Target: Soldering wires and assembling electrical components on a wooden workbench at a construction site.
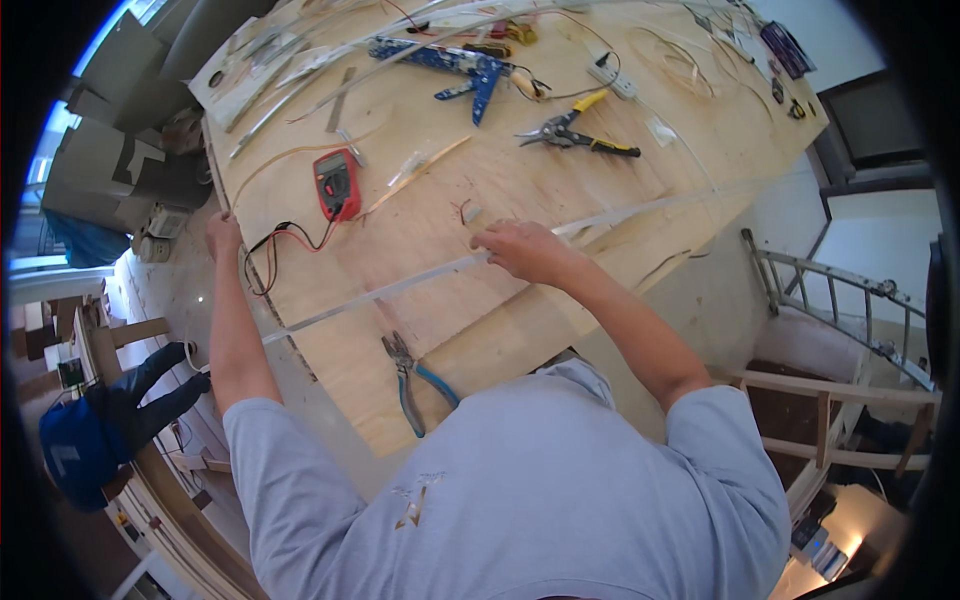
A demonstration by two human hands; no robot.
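My left hand [223, 236] is at the table's left edge, fingers curled round the end of a thin yellowish strip [284, 153]. My right hand [525, 250] is over a long narrow white strip [400, 286] that crosses the table. Its fingers are pinched together; what they hold, if anything, is hidden. Just beyond the fingertips lies a small pale piece with thin red wires [472, 213]. Between my hands and farther off rests a red multimeter [337, 184], its red and black leads trailing toward the left edge. Pliers with blue handles [411, 383] lie close to my body.
Yellow-and-black snips [577, 131], a blue caulking gun [447, 64] and a white power strip [611, 76] lie on the far part of the wooden table [440, 330]. A ladder [835, 290] stands at the right. Another person [90, 440] bends over at the lower left.
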